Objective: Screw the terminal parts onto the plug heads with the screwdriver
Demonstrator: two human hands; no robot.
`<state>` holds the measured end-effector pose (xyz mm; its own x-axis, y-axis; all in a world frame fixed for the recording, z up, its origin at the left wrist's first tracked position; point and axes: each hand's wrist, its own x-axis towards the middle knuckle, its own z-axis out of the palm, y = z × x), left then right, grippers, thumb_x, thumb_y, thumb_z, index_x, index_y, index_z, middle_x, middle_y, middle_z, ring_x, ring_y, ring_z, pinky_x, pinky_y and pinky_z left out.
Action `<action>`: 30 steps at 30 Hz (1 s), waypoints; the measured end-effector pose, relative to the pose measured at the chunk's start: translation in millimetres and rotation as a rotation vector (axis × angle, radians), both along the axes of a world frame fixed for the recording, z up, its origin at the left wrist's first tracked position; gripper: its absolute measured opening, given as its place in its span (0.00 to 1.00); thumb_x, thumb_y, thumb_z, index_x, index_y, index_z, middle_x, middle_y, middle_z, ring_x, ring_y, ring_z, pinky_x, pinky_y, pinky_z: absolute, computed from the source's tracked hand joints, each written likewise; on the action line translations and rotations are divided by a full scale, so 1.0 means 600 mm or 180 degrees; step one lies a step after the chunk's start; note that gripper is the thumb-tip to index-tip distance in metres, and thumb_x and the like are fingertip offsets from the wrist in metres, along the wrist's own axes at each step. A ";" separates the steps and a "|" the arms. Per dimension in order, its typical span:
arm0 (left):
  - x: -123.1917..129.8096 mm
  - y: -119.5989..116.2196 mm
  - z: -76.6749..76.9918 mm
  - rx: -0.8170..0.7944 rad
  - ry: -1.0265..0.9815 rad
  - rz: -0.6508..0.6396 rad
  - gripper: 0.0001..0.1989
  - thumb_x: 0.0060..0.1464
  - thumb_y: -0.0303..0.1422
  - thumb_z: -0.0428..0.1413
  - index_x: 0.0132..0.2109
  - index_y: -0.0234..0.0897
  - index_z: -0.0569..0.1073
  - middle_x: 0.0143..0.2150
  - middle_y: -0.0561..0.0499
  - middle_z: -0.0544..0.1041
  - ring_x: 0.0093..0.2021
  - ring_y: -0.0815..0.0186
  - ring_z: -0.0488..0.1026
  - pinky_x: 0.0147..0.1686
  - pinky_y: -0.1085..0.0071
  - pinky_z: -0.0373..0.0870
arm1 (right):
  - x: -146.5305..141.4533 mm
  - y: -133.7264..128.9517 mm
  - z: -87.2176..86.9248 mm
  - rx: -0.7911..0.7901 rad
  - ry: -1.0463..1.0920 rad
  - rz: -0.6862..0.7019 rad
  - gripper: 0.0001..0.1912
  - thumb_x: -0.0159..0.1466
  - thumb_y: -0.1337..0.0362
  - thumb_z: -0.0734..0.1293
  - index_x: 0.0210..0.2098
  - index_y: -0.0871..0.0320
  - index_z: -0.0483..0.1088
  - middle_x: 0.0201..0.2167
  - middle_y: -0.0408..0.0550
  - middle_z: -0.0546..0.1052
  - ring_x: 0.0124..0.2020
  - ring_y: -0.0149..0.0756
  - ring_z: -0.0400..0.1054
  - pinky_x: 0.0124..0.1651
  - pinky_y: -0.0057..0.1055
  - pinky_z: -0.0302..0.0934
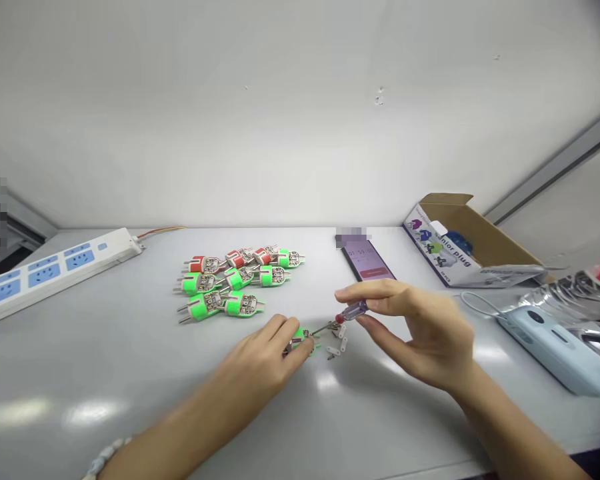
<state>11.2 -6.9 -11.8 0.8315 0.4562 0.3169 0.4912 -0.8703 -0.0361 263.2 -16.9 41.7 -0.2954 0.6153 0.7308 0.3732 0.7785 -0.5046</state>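
Observation:
My left hand is closed on a green plug low over the table, its fingers hiding part of it. My right hand grips a small screwdriver by its clear handle, between thumb and fingers. The screwdriver's shaft slants down to the left and its tip meets the plug. Just right of the plug lie small white strips and several screws. Farther back on the left, several open green plugs and red plugs lie in rows with their metal parts showing.
A white power strip lies at the left. Behind my right hand is a phone. An open cardboard box stands at the back right, with a light blue device and clear plastic bags nearer.

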 end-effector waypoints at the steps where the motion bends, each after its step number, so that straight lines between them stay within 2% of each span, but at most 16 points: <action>1: 0.000 0.000 0.000 0.0033 -0.0009 -0.0009 0.21 0.55 0.14 0.49 0.53 0.34 0.70 0.41 0.44 0.69 0.38 0.58 0.68 0.26 0.71 0.67 | 0.002 -0.001 0.002 -0.0074 0.0024 0.0037 0.14 0.64 0.80 0.67 0.40 0.53 0.66 0.40 0.51 0.83 0.38 0.41 0.81 0.36 0.35 0.77; 5: 0.003 -0.002 0.003 0.0089 0.0022 0.0017 0.20 0.55 0.14 0.49 0.52 0.33 0.71 0.41 0.44 0.69 0.37 0.59 0.68 0.26 0.71 0.66 | -0.001 -0.001 0.003 -0.0029 -0.0094 -0.0122 0.10 0.66 0.75 0.69 0.41 0.54 0.69 0.32 0.47 0.81 0.32 0.38 0.78 0.34 0.34 0.74; 10: 0.003 0.001 -0.002 0.0075 0.0025 0.0008 0.21 0.56 0.14 0.48 0.53 0.34 0.71 0.40 0.44 0.68 0.38 0.59 0.67 0.26 0.72 0.65 | -0.012 0.003 -0.009 0.0521 -0.0376 -0.0667 0.09 0.67 0.73 0.70 0.37 0.54 0.67 0.22 0.39 0.71 0.20 0.31 0.64 0.23 0.28 0.60; 13: 0.001 0.002 -0.004 0.0090 -0.0001 -0.0010 0.21 0.58 0.14 0.47 0.53 0.34 0.70 0.41 0.44 0.68 0.38 0.59 0.66 0.26 0.72 0.63 | -0.011 0.005 -0.011 0.0784 -0.0479 -0.0847 0.10 0.66 0.74 0.69 0.38 0.54 0.67 0.21 0.38 0.67 0.20 0.31 0.61 0.21 0.28 0.56; 15: -0.001 0.003 -0.004 0.0064 -0.0004 -0.0016 0.21 0.58 0.15 0.46 0.54 0.34 0.70 0.41 0.43 0.68 0.39 0.58 0.66 0.26 0.72 0.64 | -0.006 0.006 -0.006 0.0714 -0.0500 -0.0619 0.09 0.66 0.74 0.69 0.41 0.55 0.67 0.27 0.45 0.73 0.25 0.35 0.68 0.25 0.30 0.63; 18: -0.001 0.003 -0.002 -0.0009 0.0005 -0.0043 0.21 0.58 0.15 0.46 0.54 0.34 0.70 0.41 0.44 0.68 0.38 0.58 0.66 0.26 0.71 0.65 | 0.004 0.005 0.006 0.0262 -0.0432 -0.0061 0.12 0.67 0.77 0.66 0.44 0.56 0.66 0.41 0.56 0.79 0.39 0.40 0.77 0.36 0.35 0.72; 19: -0.001 0.003 -0.002 -0.0005 -0.0002 -0.0043 0.20 0.58 0.15 0.46 0.53 0.34 0.70 0.41 0.44 0.68 0.38 0.58 0.66 0.26 0.71 0.65 | 0.007 0.004 0.010 0.0100 -0.0389 0.0095 0.13 0.67 0.79 0.66 0.44 0.56 0.66 0.42 0.56 0.80 0.41 0.40 0.78 0.38 0.35 0.73; 21: 0.000 0.002 -0.001 0.0037 -0.0022 -0.0046 0.19 0.58 0.15 0.46 0.52 0.33 0.70 0.40 0.44 0.67 0.37 0.59 0.66 0.26 0.71 0.65 | 0.009 0.002 0.013 -0.0095 -0.0330 0.0269 0.13 0.67 0.80 0.66 0.43 0.55 0.66 0.38 0.51 0.80 0.39 0.38 0.78 0.36 0.33 0.73; 24: 0.001 0.002 -0.002 0.0073 -0.0046 -0.0036 0.20 0.58 0.15 0.46 0.53 0.34 0.70 0.40 0.45 0.67 0.37 0.59 0.66 0.26 0.72 0.65 | 0.006 -0.002 0.010 -0.0041 -0.0375 0.0114 0.12 0.67 0.78 0.66 0.39 0.54 0.64 0.32 0.46 0.76 0.33 0.36 0.75 0.30 0.31 0.69; 28: 0.000 0.002 -0.004 0.0046 -0.0046 -0.0030 0.21 0.57 0.15 0.46 0.54 0.33 0.70 0.40 0.44 0.67 0.37 0.59 0.66 0.26 0.72 0.64 | -0.008 -0.006 -0.002 0.0051 -0.0400 -0.0330 0.14 0.66 0.75 0.68 0.34 0.52 0.60 0.26 0.39 0.67 0.26 0.33 0.67 0.26 0.28 0.63; 30: -0.002 0.002 -0.005 0.0014 -0.0011 -0.0021 0.22 0.57 0.14 0.46 0.55 0.34 0.70 0.41 0.44 0.67 0.38 0.59 0.66 0.26 0.72 0.62 | -0.015 -0.007 -0.008 0.0057 -0.0359 -0.0616 0.14 0.66 0.74 0.68 0.33 0.52 0.59 0.24 0.38 0.65 0.23 0.31 0.62 0.25 0.28 0.60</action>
<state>10.0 -5.5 -14.5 0.8334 0.4494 0.3217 0.4857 -0.8733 -0.0383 254.2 -21.2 37.0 -0.2536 0.6558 0.7111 0.5698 0.6953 -0.4380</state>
